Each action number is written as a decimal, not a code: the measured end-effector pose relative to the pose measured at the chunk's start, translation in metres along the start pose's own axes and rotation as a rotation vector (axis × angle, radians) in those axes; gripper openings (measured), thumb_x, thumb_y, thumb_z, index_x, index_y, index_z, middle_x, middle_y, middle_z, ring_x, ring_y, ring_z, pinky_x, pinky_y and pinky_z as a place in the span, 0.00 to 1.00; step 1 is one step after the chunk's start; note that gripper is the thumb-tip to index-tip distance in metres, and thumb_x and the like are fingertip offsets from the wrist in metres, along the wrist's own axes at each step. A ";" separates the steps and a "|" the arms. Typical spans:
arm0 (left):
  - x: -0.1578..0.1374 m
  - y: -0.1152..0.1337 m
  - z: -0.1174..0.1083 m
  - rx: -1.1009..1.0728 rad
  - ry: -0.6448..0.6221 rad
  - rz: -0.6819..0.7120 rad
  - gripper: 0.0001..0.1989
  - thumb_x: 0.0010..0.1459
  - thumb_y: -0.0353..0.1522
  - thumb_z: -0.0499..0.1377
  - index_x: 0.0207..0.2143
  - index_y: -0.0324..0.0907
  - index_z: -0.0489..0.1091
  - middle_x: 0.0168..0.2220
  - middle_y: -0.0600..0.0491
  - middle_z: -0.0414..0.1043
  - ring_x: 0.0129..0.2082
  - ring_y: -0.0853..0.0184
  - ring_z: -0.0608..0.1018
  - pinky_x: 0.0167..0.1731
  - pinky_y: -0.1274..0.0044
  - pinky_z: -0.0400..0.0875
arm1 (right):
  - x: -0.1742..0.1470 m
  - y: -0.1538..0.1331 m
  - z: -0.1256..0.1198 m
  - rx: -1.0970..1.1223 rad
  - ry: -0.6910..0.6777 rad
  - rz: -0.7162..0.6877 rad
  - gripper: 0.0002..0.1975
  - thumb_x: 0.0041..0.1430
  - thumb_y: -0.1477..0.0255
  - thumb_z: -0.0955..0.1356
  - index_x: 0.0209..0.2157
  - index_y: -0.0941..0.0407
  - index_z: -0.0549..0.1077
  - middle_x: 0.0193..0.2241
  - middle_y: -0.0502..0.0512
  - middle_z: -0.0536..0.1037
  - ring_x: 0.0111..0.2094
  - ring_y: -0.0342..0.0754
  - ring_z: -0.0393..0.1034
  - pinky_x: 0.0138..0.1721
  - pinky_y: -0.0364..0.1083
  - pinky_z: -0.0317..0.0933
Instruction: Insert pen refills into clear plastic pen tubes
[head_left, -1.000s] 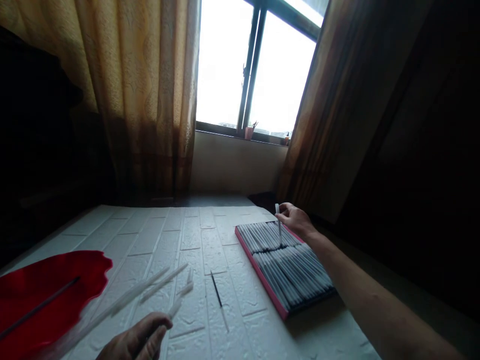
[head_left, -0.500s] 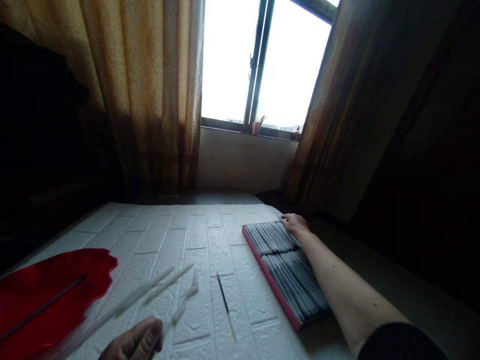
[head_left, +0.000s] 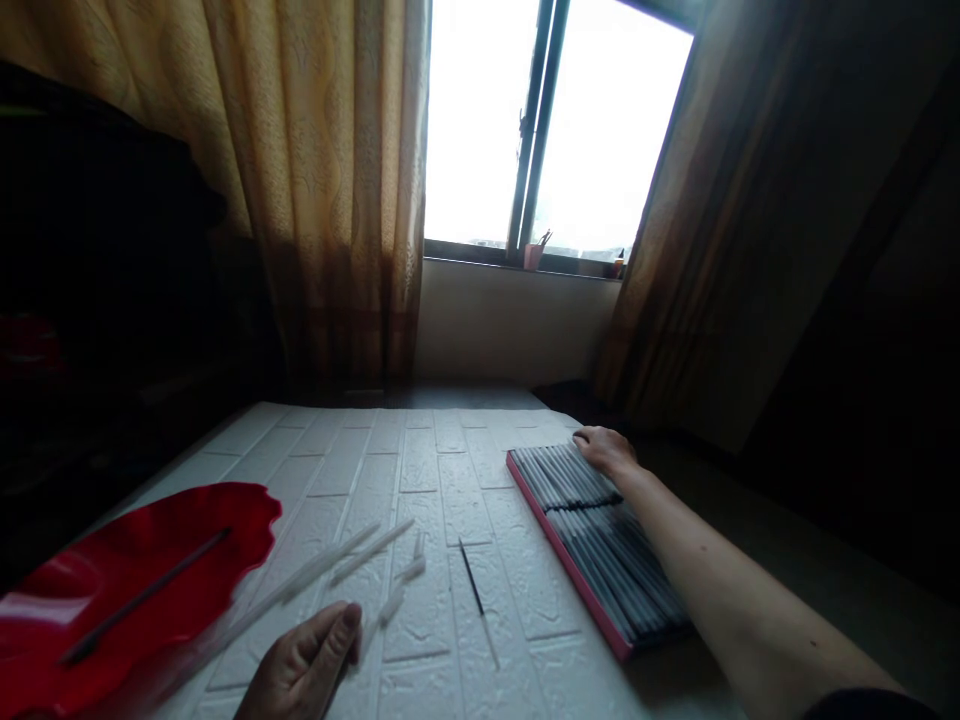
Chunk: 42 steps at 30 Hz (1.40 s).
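Note:
My left hand [head_left: 311,660] is curled near the front edge of the view, thumb pressed against the fingers; anything between them is hidden. Beside its fingertips lie small clear plastic pieces [head_left: 390,605], and clear tubes [head_left: 319,570] extend along the tabletop. A pen refill [head_left: 472,580], part black and part clear, lies by itself in the middle. My right hand [head_left: 606,448] reaches to the far right corner of a red-edged box [head_left: 570,560], its fingers drawn together there. Several thin pen refills [head_left: 615,560] fill the box in two rows. What these fingers grip cannot be made out.
At left, a red wavy-rimmed plate [head_left: 259,520] bears a dark thin rod [head_left: 150,595]. White brick-patterned covering [head_left: 397,450] spreads over the table. Behind are a curtain [head_left: 337,200], a window, and a pink cup [head_left: 534,256] of sticks on the sill.
The whole view has shifted, so everything sits slightly farther right. Both hands keep nearly the same places relative to the box and the clear pieces.

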<state>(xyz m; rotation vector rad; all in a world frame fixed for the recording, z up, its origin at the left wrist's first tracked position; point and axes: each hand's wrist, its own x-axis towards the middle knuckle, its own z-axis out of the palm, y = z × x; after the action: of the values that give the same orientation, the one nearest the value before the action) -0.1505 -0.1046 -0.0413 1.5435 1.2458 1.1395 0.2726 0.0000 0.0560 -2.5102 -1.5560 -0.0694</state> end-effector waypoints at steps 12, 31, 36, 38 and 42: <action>0.036 -0.016 -0.046 0.478 0.154 0.449 0.14 0.57 0.43 0.55 0.39 0.48 0.75 0.39 0.51 0.78 0.42 0.56 0.77 0.45 0.67 0.68 | -0.127 -0.130 0.024 0.082 0.071 -0.558 0.14 0.68 0.68 0.60 0.39 0.51 0.78 0.39 0.52 0.80 0.38 0.46 0.75 0.35 0.41 0.59; 0.026 -0.001 -0.042 1.102 0.003 0.441 0.12 0.60 0.28 0.57 0.45 0.45 0.73 0.47 0.50 0.76 0.50 0.59 0.75 0.53 0.67 0.64 | -0.173 -0.114 0.059 0.065 -0.095 -0.606 0.09 0.57 0.72 0.64 0.32 0.56 0.77 0.33 0.63 0.82 0.35 0.58 0.75 0.30 0.45 0.55; 0.023 0.010 -0.036 1.154 -0.017 0.348 0.09 0.59 0.30 0.60 0.42 0.46 0.75 0.46 0.51 0.76 0.49 0.60 0.75 0.52 0.67 0.65 | -0.176 -0.108 0.078 0.056 -0.055 -0.613 0.12 0.55 0.79 0.62 0.33 0.57 0.77 0.33 0.64 0.81 0.34 0.56 0.75 0.32 0.46 0.58; 0.023 0.015 -0.034 1.192 -0.035 0.327 0.07 0.60 0.32 0.61 0.42 0.45 0.74 0.45 0.52 0.76 0.49 0.60 0.75 0.52 0.65 0.66 | -0.177 -0.106 0.085 0.110 0.001 -0.631 0.11 0.53 0.80 0.62 0.32 0.56 0.76 0.33 0.62 0.81 0.34 0.54 0.75 0.34 0.45 0.59; 0.028 0.019 -0.027 1.285 -0.066 0.290 0.15 0.64 0.36 0.59 0.51 0.41 0.68 0.51 0.48 0.71 0.46 0.60 0.77 0.45 0.62 0.73 | -0.180 -0.107 0.083 0.202 0.060 -0.610 0.09 0.56 0.76 0.62 0.30 0.55 0.73 0.32 0.61 0.81 0.33 0.54 0.75 0.34 0.45 0.59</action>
<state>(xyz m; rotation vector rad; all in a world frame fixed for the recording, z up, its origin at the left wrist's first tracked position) -0.1694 -0.0789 -0.0128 2.7033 1.8852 0.3296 0.0919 -0.0972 -0.0361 -1.7939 -2.1187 -0.0646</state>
